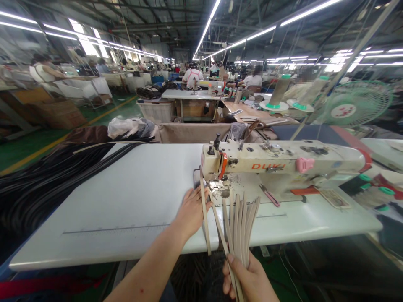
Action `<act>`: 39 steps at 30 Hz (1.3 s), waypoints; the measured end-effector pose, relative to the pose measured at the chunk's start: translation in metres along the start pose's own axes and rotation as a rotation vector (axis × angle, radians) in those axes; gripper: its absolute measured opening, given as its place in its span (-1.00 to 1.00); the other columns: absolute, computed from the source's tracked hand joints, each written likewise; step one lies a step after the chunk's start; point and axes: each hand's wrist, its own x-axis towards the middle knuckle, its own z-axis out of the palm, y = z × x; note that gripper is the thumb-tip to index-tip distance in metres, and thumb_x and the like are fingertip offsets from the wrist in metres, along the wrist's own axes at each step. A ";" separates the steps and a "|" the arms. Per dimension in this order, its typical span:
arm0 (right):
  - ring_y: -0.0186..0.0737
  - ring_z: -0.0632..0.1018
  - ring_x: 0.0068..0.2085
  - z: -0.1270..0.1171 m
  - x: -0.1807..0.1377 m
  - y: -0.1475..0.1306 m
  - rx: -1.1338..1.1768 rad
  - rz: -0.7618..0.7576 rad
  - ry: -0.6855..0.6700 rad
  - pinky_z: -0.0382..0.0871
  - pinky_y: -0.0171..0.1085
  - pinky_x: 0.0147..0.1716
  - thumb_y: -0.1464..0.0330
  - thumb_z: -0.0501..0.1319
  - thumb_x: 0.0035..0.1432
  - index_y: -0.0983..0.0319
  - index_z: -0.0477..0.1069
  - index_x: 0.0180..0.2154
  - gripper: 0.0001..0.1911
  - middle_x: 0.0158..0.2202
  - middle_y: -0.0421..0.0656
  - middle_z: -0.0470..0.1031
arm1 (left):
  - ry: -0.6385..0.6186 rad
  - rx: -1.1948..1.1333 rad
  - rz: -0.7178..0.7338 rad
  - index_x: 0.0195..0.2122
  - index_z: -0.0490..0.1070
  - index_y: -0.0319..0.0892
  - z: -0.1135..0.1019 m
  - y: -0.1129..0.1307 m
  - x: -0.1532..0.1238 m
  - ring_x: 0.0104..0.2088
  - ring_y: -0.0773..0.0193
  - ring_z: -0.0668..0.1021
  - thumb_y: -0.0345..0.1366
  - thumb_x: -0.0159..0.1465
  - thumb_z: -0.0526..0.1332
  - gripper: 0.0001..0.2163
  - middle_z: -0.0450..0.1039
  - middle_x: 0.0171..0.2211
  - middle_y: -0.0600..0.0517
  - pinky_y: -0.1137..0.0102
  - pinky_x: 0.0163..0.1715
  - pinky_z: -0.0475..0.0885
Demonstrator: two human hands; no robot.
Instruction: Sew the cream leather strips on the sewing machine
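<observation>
My right hand is closed round a bundle of several tan strips, low at the table's front edge; the strips fan upward toward the needle of a cream sewing machine. Lying on the white table just left of the presser foot is my left hand, its fingers pressed against one tan strip that runs from the needle area down over the table edge.
A heap of black straps covers the table's left end. Small scissors lie by the machine base. Thread cones and a green fan stand behind. Other people sit at sewing tables farther back.
</observation>
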 end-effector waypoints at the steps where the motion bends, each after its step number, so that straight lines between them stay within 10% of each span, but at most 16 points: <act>1: -0.30 0.50 -0.70 0.001 0.000 -0.001 0.001 -0.002 0.001 0.29 -0.37 -0.75 -0.18 0.43 -0.25 0.24 0.31 -0.42 -0.33 -0.57 -0.22 0.51 | -0.002 0.000 0.000 0.29 0.23 -0.15 0.000 0.000 0.000 0.30 0.10 0.29 -0.16 0.49 -0.03 -0.60 0.31 0.26 -0.07 0.03 0.32 0.14; 39: -0.35 0.49 -0.66 0.029 0.013 -0.019 0.066 -0.049 -0.011 0.26 -0.41 -0.71 0.05 0.36 0.04 0.24 0.31 -0.37 -0.58 -0.54 -0.23 0.50 | 0.032 0.095 0.018 0.26 0.27 -0.10 0.004 0.002 -0.001 0.32 0.06 0.25 -0.25 0.45 0.05 -0.63 0.30 0.27 -0.05 -0.05 0.33 0.10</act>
